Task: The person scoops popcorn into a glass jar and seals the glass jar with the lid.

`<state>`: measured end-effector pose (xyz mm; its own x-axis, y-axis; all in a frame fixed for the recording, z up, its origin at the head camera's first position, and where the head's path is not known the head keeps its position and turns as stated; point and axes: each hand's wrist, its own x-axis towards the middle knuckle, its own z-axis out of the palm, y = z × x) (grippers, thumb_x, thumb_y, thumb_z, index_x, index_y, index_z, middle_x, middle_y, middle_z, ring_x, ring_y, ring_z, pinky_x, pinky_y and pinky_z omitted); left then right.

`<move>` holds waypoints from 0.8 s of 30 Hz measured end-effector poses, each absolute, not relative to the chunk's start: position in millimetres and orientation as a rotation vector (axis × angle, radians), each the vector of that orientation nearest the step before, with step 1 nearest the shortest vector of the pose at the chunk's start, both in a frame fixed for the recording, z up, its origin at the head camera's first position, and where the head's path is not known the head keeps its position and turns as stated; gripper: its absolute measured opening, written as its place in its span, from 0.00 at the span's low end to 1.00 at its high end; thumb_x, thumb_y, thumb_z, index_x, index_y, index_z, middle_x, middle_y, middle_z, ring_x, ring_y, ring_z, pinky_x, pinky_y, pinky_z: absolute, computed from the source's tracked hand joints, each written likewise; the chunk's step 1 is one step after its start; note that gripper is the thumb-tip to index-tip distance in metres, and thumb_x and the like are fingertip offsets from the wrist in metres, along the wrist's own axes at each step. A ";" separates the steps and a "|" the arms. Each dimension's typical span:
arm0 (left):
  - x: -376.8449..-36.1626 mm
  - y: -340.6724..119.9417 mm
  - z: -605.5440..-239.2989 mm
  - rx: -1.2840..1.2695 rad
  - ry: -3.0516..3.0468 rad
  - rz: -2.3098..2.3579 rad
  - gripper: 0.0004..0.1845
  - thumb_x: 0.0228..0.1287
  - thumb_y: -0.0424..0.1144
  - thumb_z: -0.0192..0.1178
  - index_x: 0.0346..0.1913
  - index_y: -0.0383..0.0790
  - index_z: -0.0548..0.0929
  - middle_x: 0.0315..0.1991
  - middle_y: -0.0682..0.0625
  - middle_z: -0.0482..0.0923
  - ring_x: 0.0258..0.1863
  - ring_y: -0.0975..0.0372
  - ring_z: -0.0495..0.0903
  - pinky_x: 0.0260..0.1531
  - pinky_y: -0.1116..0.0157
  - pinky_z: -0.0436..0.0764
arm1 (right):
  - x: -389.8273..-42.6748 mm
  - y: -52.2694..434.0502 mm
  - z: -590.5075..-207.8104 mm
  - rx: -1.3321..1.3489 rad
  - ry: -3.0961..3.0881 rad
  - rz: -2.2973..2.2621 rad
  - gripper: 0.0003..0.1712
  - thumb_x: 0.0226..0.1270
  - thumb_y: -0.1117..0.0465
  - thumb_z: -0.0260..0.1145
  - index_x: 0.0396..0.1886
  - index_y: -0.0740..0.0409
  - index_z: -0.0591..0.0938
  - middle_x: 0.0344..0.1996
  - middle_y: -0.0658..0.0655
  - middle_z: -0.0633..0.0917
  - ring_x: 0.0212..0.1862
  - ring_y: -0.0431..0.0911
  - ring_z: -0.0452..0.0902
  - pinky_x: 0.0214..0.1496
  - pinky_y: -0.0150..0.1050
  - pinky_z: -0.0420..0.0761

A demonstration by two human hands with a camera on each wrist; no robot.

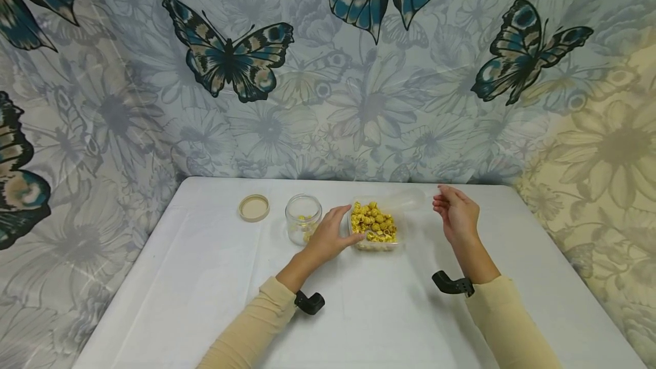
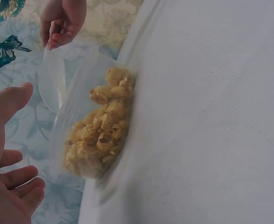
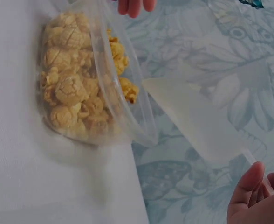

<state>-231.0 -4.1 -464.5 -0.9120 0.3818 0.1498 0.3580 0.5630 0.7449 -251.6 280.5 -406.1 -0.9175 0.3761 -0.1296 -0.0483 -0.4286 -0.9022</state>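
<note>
A clear plastic container full of yellow popcorn stands at the middle of the white table. Its clear lid is swung open toward the back right. My left hand lies spread at the container's left side, thumb by its near edge; in the left wrist view this hand is open with a small gap to the popcorn. My right hand pinches the far edge of the lid, thumb and fingers closed on its tab. The popcorn fills the tub.
A small glass jar with a few popcorn pieces in it stands just left of my left hand. Its tan lid lies flat further left. The white table backs onto a butterfly-print curtain.
</note>
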 end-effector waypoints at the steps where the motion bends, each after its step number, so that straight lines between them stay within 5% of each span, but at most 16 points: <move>1: -231.1 -3.8 -465.4 0.633 2.745 1.299 0.43 0.62 0.57 0.64 0.74 0.41 0.61 0.72 0.42 0.62 0.71 0.49 0.63 0.67 0.49 0.69 | -252.1 280.7 -406.6 -0.462 -1.509 2.405 0.08 0.69 0.66 0.63 0.30 0.57 0.86 0.18 0.52 0.83 0.20 0.39 0.79 0.24 0.28 0.81; 11: -233.9 -1.1 -478.9 0.556 2.718 1.297 0.44 0.61 0.56 0.65 0.74 0.39 0.61 0.71 0.40 0.63 0.71 0.46 0.63 0.68 0.48 0.68 | -254.7 276.6 -410.7 -0.439 -1.656 2.136 0.09 0.68 0.67 0.63 0.29 0.54 0.85 0.19 0.50 0.83 0.21 0.38 0.78 0.22 0.27 0.80; 16: -234.8 1.2 -483.8 0.529 2.687 1.299 0.45 0.60 0.56 0.66 0.75 0.40 0.59 0.72 0.39 0.62 0.71 0.46 0.62 0.68 0.46 0.67 | -256.3 272.6 -412.2 -0.354 -1.799 1.958 0.05 0.68 0.65 0.63 0.36 0.61 0.84 0.19 0.47 0.83 0.21 0.36 0.78 0.22 0.25 0.79; 24: -239.2 4.0 -488.4 0.565 2.697 1.262 0.47 0.60 0.59 0.65 0.76 0.44 0.57 0.73 0.41 0.60 0.72 0.47 0.62 0.67 0.47 0.68 | -264.2 271.9 -414.1 -0.259 -1.916 1.881 0.13 0.69 0.65 0.63 0.44 0.74 0.81 0.18 0.44 0.82 0.18 0.34 0.77 0.21 0.24 0.79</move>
<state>-239.2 4.0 -488.4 -0.9246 0.3768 0.0566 0.2850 0.5852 0.7592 -264.2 271.9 -414.1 -0.8855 0.4294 0.1777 -0.1696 0.0573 -0.9838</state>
